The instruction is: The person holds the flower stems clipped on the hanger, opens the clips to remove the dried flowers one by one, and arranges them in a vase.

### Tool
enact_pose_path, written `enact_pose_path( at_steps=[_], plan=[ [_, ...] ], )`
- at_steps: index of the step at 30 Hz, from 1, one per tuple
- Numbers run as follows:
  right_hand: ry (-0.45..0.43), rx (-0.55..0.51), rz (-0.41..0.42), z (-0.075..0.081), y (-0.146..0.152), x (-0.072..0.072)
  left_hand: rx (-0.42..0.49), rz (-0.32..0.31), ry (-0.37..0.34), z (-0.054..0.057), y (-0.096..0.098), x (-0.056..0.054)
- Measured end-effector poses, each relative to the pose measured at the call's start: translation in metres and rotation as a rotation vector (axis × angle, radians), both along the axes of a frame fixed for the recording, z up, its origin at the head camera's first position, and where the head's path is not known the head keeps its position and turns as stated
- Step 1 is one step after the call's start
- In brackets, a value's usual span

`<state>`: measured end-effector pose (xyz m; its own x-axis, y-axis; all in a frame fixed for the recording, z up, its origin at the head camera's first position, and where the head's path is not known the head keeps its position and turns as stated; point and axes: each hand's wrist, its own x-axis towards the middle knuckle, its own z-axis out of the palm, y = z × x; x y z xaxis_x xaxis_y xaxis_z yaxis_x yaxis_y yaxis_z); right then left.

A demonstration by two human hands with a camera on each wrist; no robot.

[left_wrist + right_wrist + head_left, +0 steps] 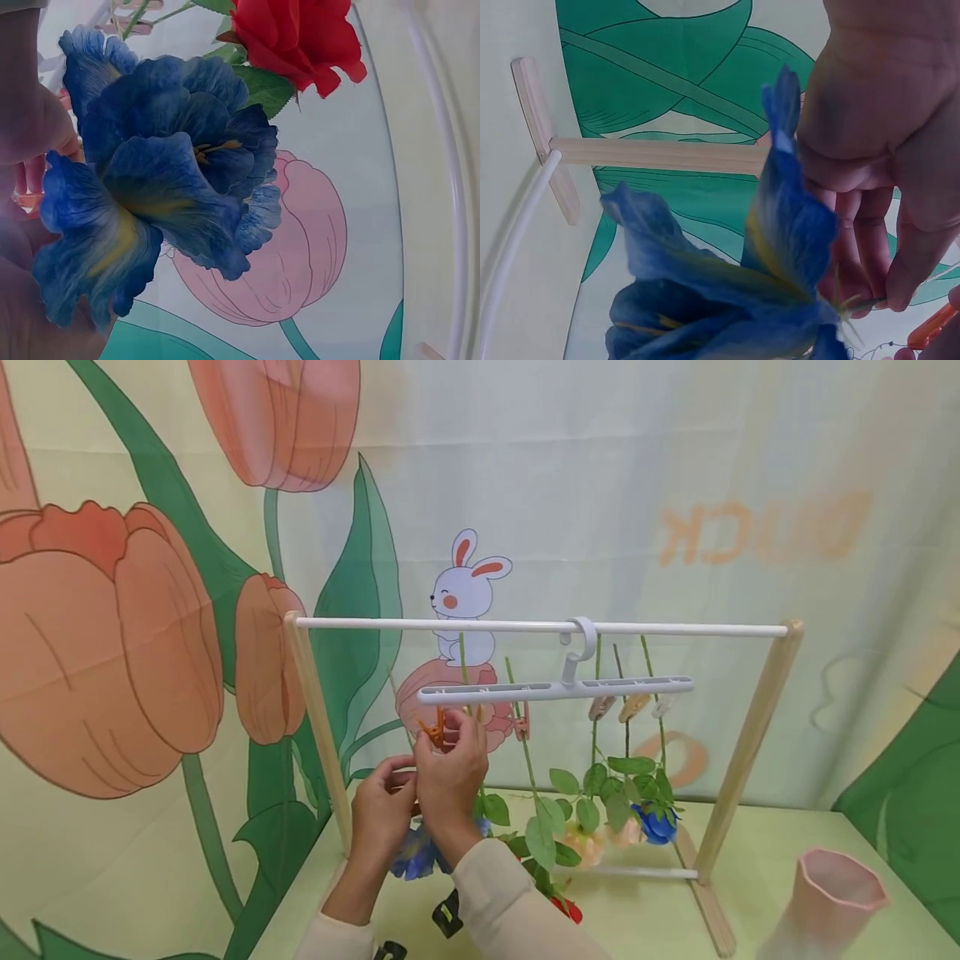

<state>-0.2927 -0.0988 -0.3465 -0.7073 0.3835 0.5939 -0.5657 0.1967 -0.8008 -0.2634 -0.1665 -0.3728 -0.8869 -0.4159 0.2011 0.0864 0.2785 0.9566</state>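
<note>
Just below the left fingers (873,232) hangs the blue flower (739,281).

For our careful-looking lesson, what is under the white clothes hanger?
Under the clothes hanger are clothespins, stems, leaves and flowers. The right hand, at an orange clothespin, and the left hand hide whatever is directly behind them.

pink vase (813,914) lwr R, bunny print (463,593), lg tulips (90,668) on bkdrp (600,468)

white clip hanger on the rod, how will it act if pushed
The white clip hanger would probably swing, since one hook suspends it from the rod. Its straight, slotted bar suggests a stiff, fairly light build. The flowers clipped below may sway along.
</note>
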Motion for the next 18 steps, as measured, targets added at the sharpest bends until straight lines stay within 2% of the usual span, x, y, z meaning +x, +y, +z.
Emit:
enact_pose_path(
  at_steps=[7, 11, 14, 18],
  plan=[
    [0.006, 0.041, -0.018, -0.001, 0.006, 0.005, 0.009, 0.002, 0.034, 0.003, 0.001, 0.009],
    [0.039, 0.079, -0.036, -0.003, 0.013, 0.008, -0.002, -0.003, 0.070, 0.006, 0.003, 0.015],
    [0.078, 0.100, -0.045, -0.004, 0.022, 0.010, -0.042, 0.012, 0.100, 0.009, 0.005, 0.020],
    [0.116, 0.125, -0.037, -0.004, 0.038, 0.013, -0.158, 0.048, 0.143, 0.013, 0.007, 0.025]
  ],
)
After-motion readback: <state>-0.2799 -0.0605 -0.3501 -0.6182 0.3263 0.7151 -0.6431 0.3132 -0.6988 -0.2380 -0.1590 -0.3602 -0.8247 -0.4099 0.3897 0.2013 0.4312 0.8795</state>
